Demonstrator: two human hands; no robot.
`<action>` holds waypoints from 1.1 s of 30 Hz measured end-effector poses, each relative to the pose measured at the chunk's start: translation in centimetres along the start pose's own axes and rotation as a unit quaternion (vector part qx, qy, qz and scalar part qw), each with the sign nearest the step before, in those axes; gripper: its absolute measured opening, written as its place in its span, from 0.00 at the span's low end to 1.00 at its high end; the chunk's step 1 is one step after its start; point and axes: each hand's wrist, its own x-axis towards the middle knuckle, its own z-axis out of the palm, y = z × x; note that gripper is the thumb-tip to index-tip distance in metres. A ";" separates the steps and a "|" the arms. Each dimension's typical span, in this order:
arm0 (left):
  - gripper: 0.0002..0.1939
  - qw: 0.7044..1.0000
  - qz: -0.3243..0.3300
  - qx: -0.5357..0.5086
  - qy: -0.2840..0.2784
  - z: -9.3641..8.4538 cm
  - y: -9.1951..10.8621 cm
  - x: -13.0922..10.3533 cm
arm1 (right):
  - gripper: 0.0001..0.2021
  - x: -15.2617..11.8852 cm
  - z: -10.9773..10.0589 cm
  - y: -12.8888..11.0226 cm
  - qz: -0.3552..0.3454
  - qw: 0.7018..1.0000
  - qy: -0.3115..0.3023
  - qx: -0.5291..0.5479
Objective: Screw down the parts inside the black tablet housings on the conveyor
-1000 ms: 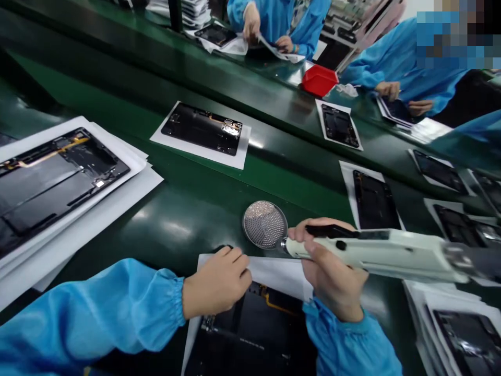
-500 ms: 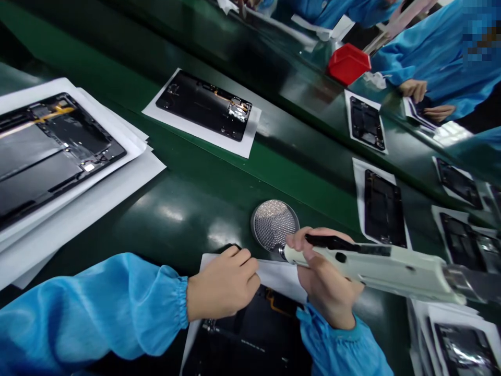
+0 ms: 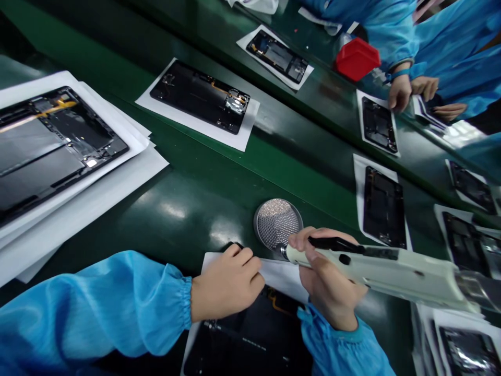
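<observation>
My right hand (image 3: 331,274) is wrapped round a pale green electric screwdriver (image 3: 391,271) with a black lever. The screwdriver's tip is at the near rim of a round metal dish (image 3: 277,224) with a dotted, textured inside. My left hand (image 3: 230,284) rests over the far left part of an opened black tablet (image 3: 250,344), its fingers curled under. What those fingers hold, if anything, is hidden; a bit of something dark shows behind them. Under the tablet lies a white sheet (image 3: 284,274). Both forearms partly cover the tablet.
A stack of white sheets (image 3: 129,172) with an opened tablet (image 3: 58,136) stands at left, another stack (image 3: 426,334) at lower right. On the green conveyor (image 3: 297,180) and beyond, several tablets lie on paper. Co-workers' hands work near a red bin (image 3: 358,58).
A tablet on paper and a co-worker's hand with a blue wristband have come into view at the far side. My hands and the screwdriver have hardly moved; the view has shifted slightly.
</observation>
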 end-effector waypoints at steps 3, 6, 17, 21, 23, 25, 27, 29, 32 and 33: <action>0.08 1.000 -0.005 0.006 0.009 0.1 0.2 0.0 | 0.10 0.1 0.2 0.0 -0.001 1.000 0.001 0.003; 0.08 1.000 -0.007 0.009 0.017 0.2 0.6 0.1 | 0.12 0.2 0.3 -0.8 -0.012 1.000 0.008 0.012; 0.10 1.000 0.014 0.014 -0.022 -0.7 -1.5 0.2 | 0.12 -2.2 -2.1 -5.3 -0.049 0.997 0.046 0.046; 0.08 1.000 0.006 0.000 -0.030 -0.6 -1.9 0.4 | 0.12 -2.5 -1.1 -4.1 -0.078 0.996 0.028 0.038; 0.09 0.999 0.007 -0.005 -0.031 -0.5 -1.8 0.6 | 0.12 -2.5 -0.7 -3.5 -0.078 0.996 0.018 0.045; 0.10 0.999 0.015 -0.015 -0.026 -0.2 -1.6 0.9 | 0.11 -2.5 -0.4 -3.0 -0.073 0.996 0.012 0.052; 0.09 0.999 0.025 -0.025 -0.029 0.1 -1.4 1.2 | 0.11 -2.5 -0.3 -2.5 -0.066 0.996 0.005 0.051; 0.08 0.999 0.032 -0.028 -0.033 0.4 -1.3 1.4 | 0.11 -2.7 -0.3 -2.1 -0.060 0.997 -0.002 0.049; 0.07 0.999 0.036 -0.016 -0.035 0.6 -1.3 1.5 | 0.11 -2.9 -0.4 -1.7 -0.051 0.998 -0.020 0.044; 0.07 0.999 0.039 -0.010 -0.033 0.7 -1.2 1.5 | 0.12 -2.9 -0.4 -1.6 -0.049 0.998 -0.023 0.042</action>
